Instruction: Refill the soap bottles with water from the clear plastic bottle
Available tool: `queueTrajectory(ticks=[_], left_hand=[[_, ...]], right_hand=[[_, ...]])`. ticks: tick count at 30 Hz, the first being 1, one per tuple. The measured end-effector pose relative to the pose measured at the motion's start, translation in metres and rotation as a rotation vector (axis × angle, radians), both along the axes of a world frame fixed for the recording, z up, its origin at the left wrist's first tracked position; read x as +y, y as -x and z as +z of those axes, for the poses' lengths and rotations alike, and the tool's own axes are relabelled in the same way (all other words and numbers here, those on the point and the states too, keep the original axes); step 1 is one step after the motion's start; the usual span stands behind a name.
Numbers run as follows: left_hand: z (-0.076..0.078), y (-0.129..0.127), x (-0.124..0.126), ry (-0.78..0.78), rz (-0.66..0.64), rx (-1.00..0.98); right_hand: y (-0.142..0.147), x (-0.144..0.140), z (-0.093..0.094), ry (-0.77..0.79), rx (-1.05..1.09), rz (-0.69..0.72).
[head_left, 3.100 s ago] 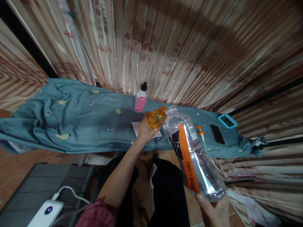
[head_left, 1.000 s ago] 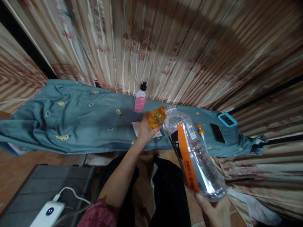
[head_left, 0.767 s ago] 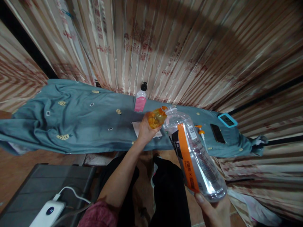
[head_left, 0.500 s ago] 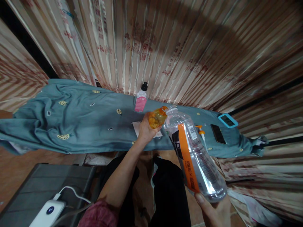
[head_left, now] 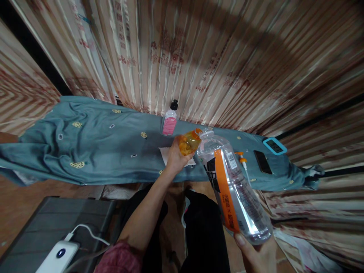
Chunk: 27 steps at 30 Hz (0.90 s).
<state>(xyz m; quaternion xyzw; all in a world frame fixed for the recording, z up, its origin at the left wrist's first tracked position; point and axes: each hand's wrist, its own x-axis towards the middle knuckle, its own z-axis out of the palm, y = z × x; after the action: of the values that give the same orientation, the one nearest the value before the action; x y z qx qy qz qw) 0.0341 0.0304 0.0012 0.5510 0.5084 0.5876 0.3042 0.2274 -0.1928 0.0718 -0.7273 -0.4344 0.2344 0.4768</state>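
Note:
My left hand (head_left: 174, 157) grips a small orange bottle (head_left: 188, 142), tilted with its mouth against the neck of a large clear plastic bottle (head_left: 231, 185). The large bottle has an orange and black label and leans back toward me. My right hand (head_left: 256, 252) holds it from below at its base. Both bottles hover over the front edge of a table covered by a teal cloth (head_left: 93, 144). A white paper (head_left: 166, 155) lies on the cloth just under my left hand.
A small bottle with a pink label and black cap (head_left: 169, 120) stands at the back by the striped curtain (head_left: 199, 57). A spray nozzle (head_left: 241, 158), a dark phone (head_left: 262, 161) and a blue-framed device (head_left: 274, 145) lie at right. A white power bank (head_left: 58, 256) rests lower left.
Nothing but a slight shift of the camera; both hands and bottles keep the same pose.

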Motion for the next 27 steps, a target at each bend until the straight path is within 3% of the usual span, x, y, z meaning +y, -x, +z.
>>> queueTrajectory(ticks=[10,18,27], left_hand=[[0.001,0.004,-0.001,-0.014,-0.025,-0.026],[0.004,0.005,-0.003,0.012,-0.023,-0.036],[0.012,0.006,-0.007,0.020,-0.040,-0.023]], right_hand=[[-0.017,-0.001,-0.019,-0.013,0.028,0.083],[-0.020,-0.004,-0.046,-0.082,0.163,0.138],[-0.004,-0.004,-0.043,-0.090,0.141,0.064]])
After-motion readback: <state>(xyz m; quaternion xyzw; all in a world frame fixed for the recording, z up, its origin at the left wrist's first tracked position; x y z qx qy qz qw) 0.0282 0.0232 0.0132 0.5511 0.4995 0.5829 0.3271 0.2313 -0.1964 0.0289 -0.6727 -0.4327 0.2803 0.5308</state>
